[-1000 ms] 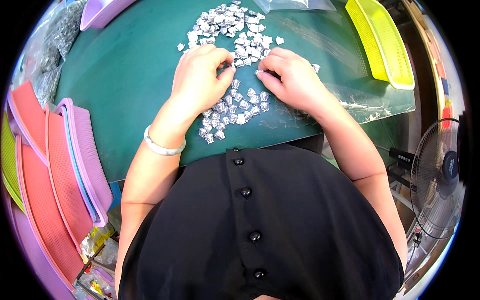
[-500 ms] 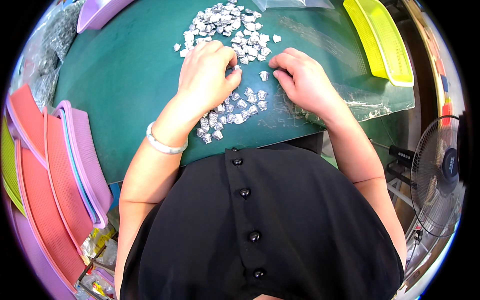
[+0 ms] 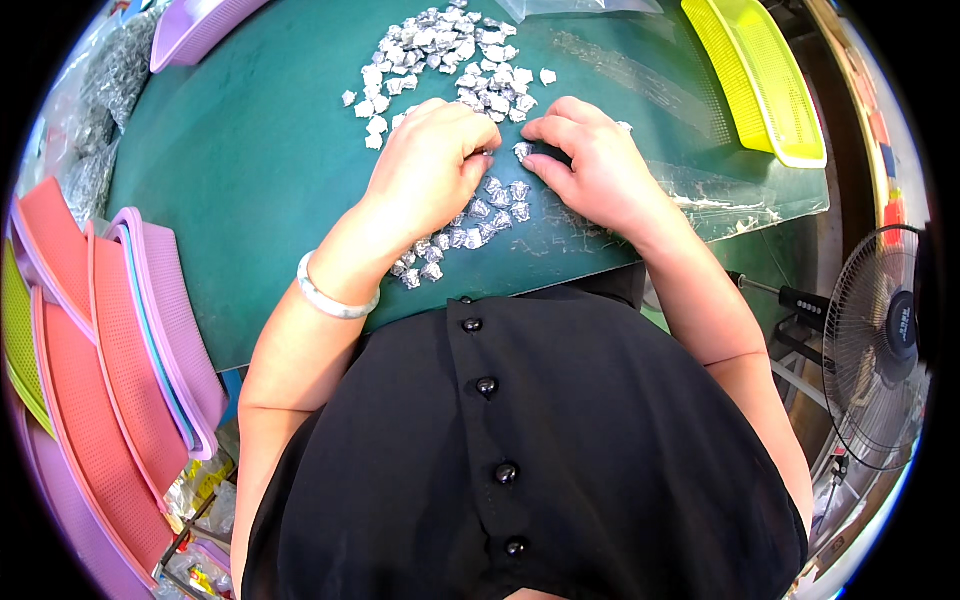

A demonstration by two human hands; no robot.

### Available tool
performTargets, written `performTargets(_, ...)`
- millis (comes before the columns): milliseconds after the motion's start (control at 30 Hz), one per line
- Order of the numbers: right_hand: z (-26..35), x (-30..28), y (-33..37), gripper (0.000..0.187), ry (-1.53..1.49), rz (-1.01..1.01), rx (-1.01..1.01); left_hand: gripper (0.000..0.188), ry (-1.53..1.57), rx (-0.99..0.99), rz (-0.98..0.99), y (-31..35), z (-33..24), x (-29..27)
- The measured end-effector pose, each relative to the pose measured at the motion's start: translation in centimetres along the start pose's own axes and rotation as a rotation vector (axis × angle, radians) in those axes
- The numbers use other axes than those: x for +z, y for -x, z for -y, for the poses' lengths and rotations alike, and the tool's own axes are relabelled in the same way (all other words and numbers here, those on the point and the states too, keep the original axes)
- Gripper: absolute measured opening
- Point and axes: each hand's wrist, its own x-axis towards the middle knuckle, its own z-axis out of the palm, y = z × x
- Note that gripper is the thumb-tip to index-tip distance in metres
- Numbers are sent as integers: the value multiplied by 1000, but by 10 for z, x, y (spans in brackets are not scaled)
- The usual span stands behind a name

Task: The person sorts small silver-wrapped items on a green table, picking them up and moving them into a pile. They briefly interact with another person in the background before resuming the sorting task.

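Note:
Small crumpled silver pieces, with the look of balled foil, lie on a green tabletop. Most form a loose heap beyond my hands. A smaller group is on the near side, partly covered by my left forearm. My left hand is closed, thumb and forefinger pinched together; whatever is in the pinch is mostly hidden. Facing it, my right hand pinches one silver piece between thumb and forefinger. Another pale bit shows just behind the right hand.
A yellow-green basket stands at the far right, a purple one at the far left. Stacked coral and purple baskets fill the left side. Clear plastic lies at the back. A fan is on the right.
My right hand has moved slightly left and closed on the single silver piece that lay apart. My left hand has shifted right and a little nearer, uncovering pieces behind it.

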Motion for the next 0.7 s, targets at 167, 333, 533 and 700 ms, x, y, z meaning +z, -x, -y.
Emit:
performTargets(167, -1, 2, 1, 18, -12, -7, 2, 26, 18, 50, 129, 3, 1, -5)
performTargets(333, -1, 3, 2, 16, -52, -21, 26, 33, 143, -139, 121, 7, -4, -15)
performTargets(533, -3, 4, 3, 15, -69, -15, 49, 27, 23, -89, 107, 5, -8, -13)
performTargets(700, -2, 3, 3, 16, -31, -19, 14, 9, -51, -79, 12, 5, -9, -1)
